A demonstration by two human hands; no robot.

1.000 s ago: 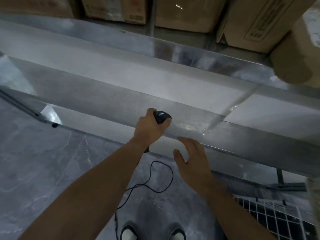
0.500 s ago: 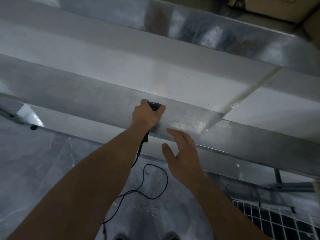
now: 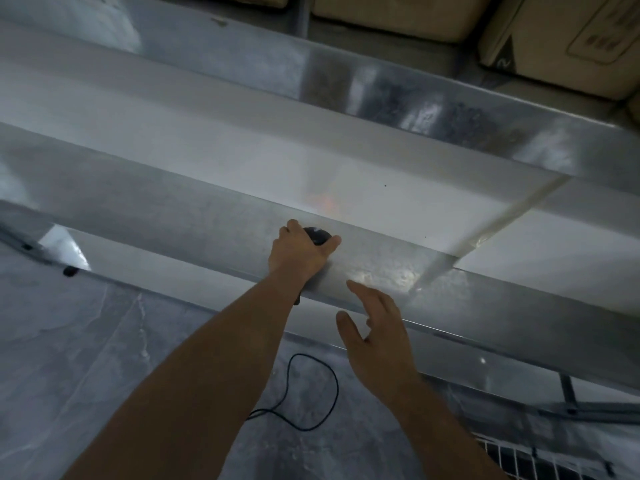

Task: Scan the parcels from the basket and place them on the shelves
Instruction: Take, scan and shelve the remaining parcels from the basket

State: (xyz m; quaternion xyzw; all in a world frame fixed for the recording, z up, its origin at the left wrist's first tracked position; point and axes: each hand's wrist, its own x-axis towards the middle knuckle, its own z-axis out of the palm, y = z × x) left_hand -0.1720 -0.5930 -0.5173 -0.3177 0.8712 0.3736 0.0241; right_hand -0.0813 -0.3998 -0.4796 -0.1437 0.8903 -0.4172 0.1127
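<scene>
Left hand (image 3: 299, 252) is staying clamped on the scanner (image 3: 317, 234), now raised to the front lip of the shelf (image 3: 398, 268); its button has gone from view. Right hand (image 3: 377, 341) is hovering just below that lip, fingers apart, empty. Likely parking the scanner. Counting: one scanner, one cable (image 3: 311, 393), three boxes (image 3: 561, 39) above the shelf, basket (image 3: 540, 459) corner below-right, no parcels showing.
</scene>
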